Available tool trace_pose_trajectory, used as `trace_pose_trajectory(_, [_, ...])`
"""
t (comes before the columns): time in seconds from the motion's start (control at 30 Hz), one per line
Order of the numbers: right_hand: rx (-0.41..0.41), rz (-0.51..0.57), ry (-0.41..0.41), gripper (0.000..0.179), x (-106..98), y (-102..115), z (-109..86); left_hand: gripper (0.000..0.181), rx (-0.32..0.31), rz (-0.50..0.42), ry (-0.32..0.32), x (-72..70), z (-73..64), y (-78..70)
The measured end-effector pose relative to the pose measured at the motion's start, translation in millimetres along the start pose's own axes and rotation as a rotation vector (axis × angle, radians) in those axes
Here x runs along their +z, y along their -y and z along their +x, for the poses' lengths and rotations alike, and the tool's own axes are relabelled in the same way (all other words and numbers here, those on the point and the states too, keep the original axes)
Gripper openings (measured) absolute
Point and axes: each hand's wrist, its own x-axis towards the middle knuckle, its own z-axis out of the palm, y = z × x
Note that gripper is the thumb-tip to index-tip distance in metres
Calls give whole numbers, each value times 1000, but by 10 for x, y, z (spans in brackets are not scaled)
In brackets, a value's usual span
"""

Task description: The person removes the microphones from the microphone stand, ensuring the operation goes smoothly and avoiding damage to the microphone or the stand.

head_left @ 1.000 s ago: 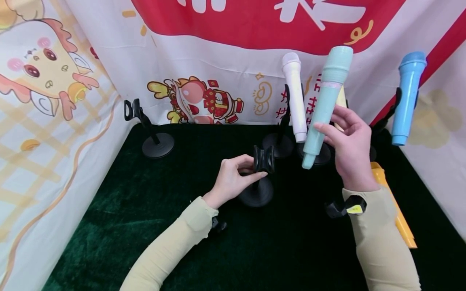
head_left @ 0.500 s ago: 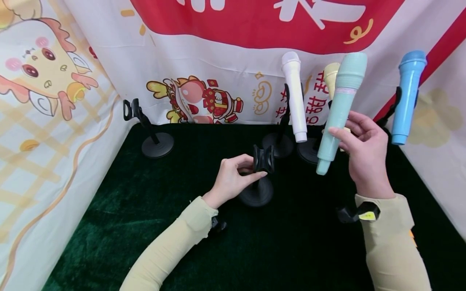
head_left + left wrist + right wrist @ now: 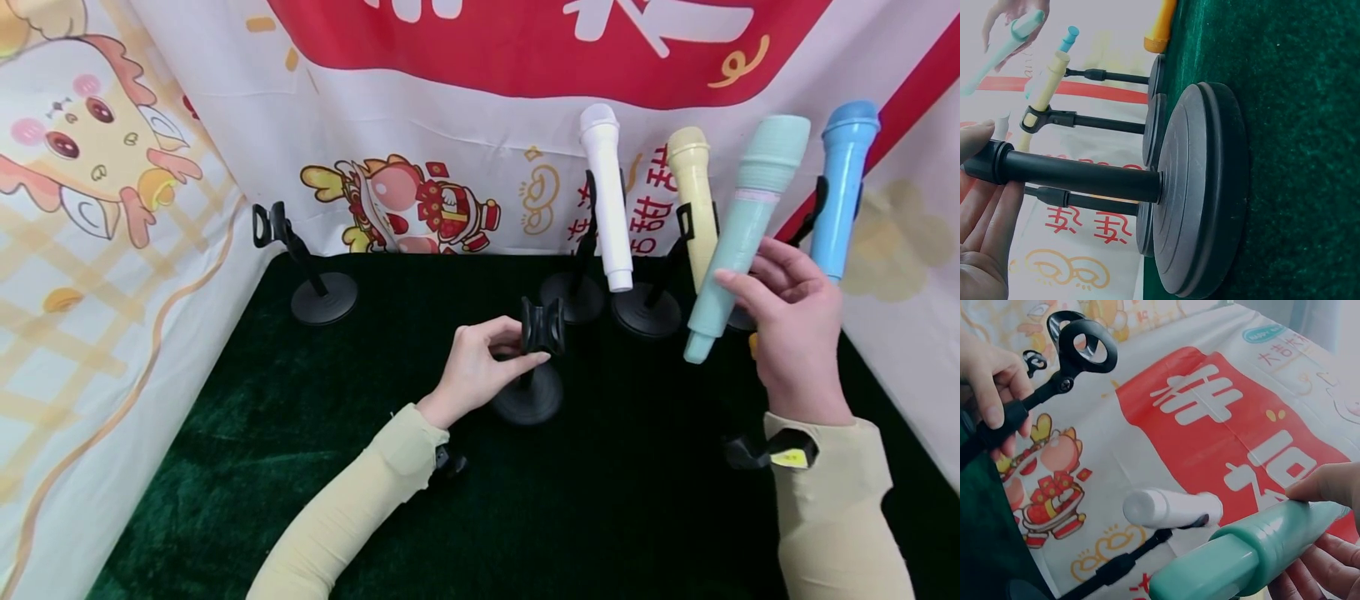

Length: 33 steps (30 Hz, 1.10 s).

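Observation:
My left hand (image 3: 480, 367) grips the upper stem of a black microphone stand (image 3: 531, 396), whose round base rests on the green cloth. In the right wrist view the stand's ring clip (image 3: 1088, 345) holds nothing. My right hand (image 3: 798, 333) pinches a mint-green microphone (image 3: 742, 237) by its handle, head up and tilted to the right, raised above the cloth. Its lower end points toward the camera in the right wrist view. Behind it stand a yellow microphone (image 3: 692, 187) and a blue microphone (image 3: 847, 183), both in stands. A white microphone (image 3: 609, 200) leans in another stand.
Dark green cloth (image 3: 315, 433) covers the table. At the back left is another black stand (image 3: 325, 298) with a bare clip. An orange object (image 3: 1160, 28) lies on the cloth at the right, mostly hidden by my right arm in the head view. Printed curtains (image 3: 420, 92) border the table.
My right hand has carried the mint-green microphone to the right and slightly toward me, uncovering the yellow microphone. My left hand and its stand have stayed in place.

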Motion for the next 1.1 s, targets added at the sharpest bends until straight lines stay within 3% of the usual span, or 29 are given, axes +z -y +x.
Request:
trace_pose_trajectory(0.4, [-14, 57, -66, 48, -318, 27, 9, 17, -12, 0, 8, -1, 19, -10])
trace_pose_trajectory(0.77, [-26, -125, -109, 55, -515, -24, -31, 18, 5, -2, -3, -3, 18, 3])
trace_pose_trajectory(1.1, [28, -223, -128, 55, -658, -122, -46, 17, 9, -7, -7, -2, 5, 10])
